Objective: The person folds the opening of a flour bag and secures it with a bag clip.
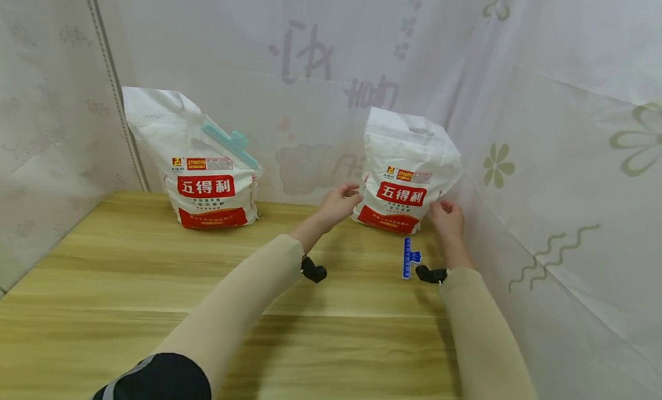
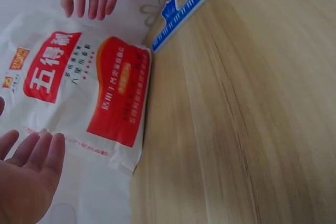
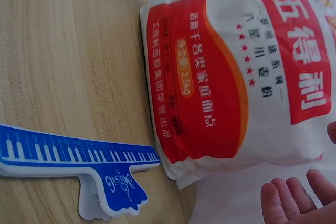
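Observation:
A white and red flour bag [image 1: 400, 184] stands upright on the wooden table at the right, near the back. My left hand [image 1: 338, 204] is at its left side, fingers slightly bent with nothing held; in the left wrist view the left fingertips [image 2: 44, 142] are right at the bag's edge. At the bag's lower right side is my right hand [image 1: 447, 219], with its loosely bent fingers [image 3: 294, 195] close by the bag in the right wrist view. A blue and white clip [image 1: 407, 258] with piano-key print lies in front of the bag, near the right wrist.
A second flour bag [image 1: 212, 187] stands at the back left, a turquoise clip [image 1: 231, 144] across its upper right corner. Patterned white cloth [image 1: 331, 89] hangs behind the wooden table [image 1: 341, 342] and along its right side.

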Tool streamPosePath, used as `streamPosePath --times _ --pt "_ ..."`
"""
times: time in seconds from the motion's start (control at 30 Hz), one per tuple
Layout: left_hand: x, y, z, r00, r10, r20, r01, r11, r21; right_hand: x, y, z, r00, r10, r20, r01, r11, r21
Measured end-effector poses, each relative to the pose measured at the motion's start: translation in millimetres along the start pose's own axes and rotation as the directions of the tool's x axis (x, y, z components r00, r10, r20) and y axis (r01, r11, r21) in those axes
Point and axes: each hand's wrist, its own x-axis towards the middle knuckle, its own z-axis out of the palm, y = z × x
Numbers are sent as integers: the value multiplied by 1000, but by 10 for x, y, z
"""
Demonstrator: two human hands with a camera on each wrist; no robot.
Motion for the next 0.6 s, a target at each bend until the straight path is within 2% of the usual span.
streamPosePath --times 0.23,0.33,0.47,0.6 --pt "212 -12 118 999 -31 39 28 997 72 114 66 52 998 43 39 -43 999 -16" --pt "276 7 154 998 -31 57 25 994 104 144 73 97 996 30 83 -29 999 -13" --pt "355 -11 175 993 -35 115 17 987 158 172 80 186 990 -12 138 12 1000 7" --pt "397 -55 159 986 -36 162 17 993 119 195 87 264 988 -35 153 27 998 58"
